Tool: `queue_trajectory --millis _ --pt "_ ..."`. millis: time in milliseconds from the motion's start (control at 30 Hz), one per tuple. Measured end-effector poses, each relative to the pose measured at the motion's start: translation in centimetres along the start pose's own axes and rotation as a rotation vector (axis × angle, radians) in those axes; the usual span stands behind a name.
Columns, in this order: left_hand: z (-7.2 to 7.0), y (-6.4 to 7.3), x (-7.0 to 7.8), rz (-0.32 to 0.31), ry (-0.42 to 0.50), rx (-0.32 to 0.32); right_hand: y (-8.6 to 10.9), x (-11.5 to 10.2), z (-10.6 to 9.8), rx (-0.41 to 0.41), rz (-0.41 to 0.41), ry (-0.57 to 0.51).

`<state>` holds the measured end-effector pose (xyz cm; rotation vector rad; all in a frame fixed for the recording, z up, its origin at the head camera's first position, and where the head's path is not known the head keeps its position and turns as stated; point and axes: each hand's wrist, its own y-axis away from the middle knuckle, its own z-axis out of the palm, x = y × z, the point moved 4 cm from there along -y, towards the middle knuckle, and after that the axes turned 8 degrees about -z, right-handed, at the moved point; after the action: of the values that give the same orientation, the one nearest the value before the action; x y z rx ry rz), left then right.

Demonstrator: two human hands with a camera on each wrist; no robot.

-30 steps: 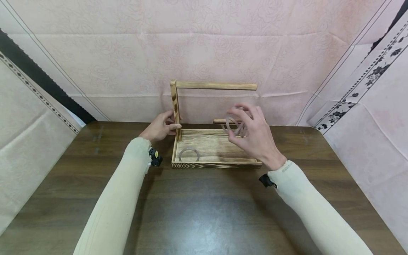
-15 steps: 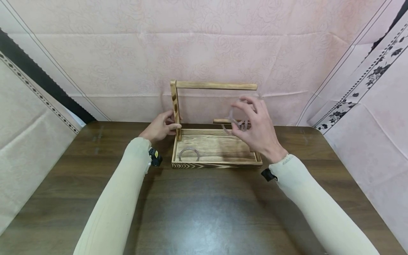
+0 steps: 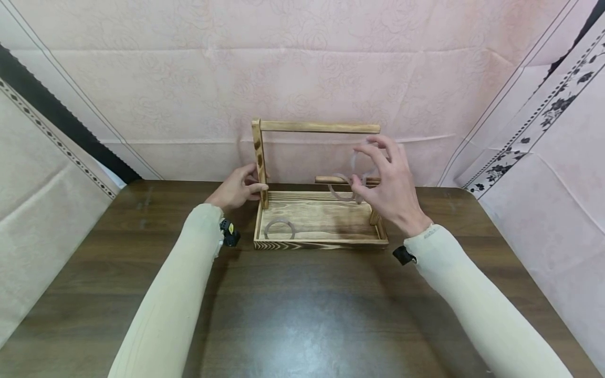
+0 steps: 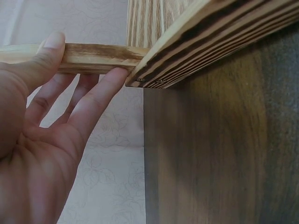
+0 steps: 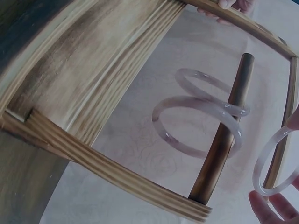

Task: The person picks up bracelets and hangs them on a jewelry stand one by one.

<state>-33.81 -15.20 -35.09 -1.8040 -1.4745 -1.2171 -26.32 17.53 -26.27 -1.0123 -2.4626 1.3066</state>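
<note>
A wooden stand has a shallow tray (image 3: 321, 245), a left post (image 3: 259, 157) and a high bar (image 3: 321, 127). My left hand (image 3: 238, 189) grips that post low down, thumb in front and fingers behind. My right hand (image 3: 391, 181) pinches a pale translucent bangle (image 5: 257, 170) between thumb and fingers, at the right end of the stand. Two more bangles hang on the lower rod (image 5: 205, 179), the nearer bangle (image 5: 161, 135) in front of the farther bangle (image 5: 184, 74). Another bangle (image 3: 267, 231) lies in the tray's left front corner.
The stand sits near the back edge of a dark wood table (image 3: 283, 304). A pale patterned cloth (image 3: 302, 79) hangs right behind it. The lower rod's free end points left, and a short right post (image 3: 374, 217) carries it.
My right hand has moved right and slightly up with its bangle, uncovering more of the lower rod and the bangles hanging on it. My left hand stays on the post.
</note>
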Motion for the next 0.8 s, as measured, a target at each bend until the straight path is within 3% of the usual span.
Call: queue_trajectory --millis 800 --pt "0.1 -0.1 0.0 -0.002 0.014 -0.005 -0.5 2.0 -0.9 0.011 0.068 0.039"
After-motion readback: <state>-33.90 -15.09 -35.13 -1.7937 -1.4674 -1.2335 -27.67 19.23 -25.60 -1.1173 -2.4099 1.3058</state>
